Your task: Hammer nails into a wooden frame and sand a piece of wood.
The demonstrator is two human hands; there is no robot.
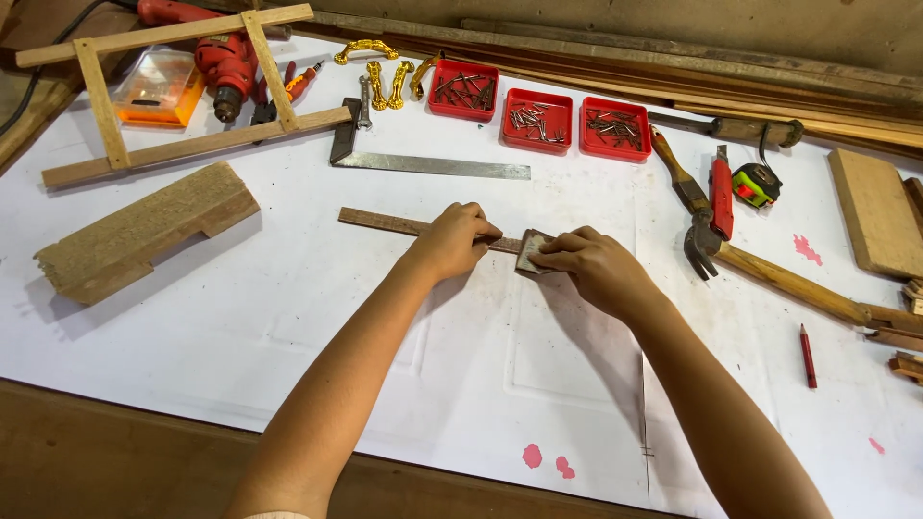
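A thin dark wooden strip (380,221) lies flat on the white sheet (288,317) at mid-table. My left hand (454,240) presses down on the strip near its right end. My right hand (588,266) grips a small folded piece of sandpaper (529,255) laid over the strip's right end, right beside the left hand's fingertips. The strip's right end is hidden under the sandpaper and fingers.
A steel try square (423,161) lies just behind the strip. Three red trays of nails (538,120), gold handles (380,72), a red drill (223,60), a wooden frame (183,96), a notched wood block (144,231), a hammer (769,269), a knife, a tape measure (756,183), and a red pencil (808,356) surround it.
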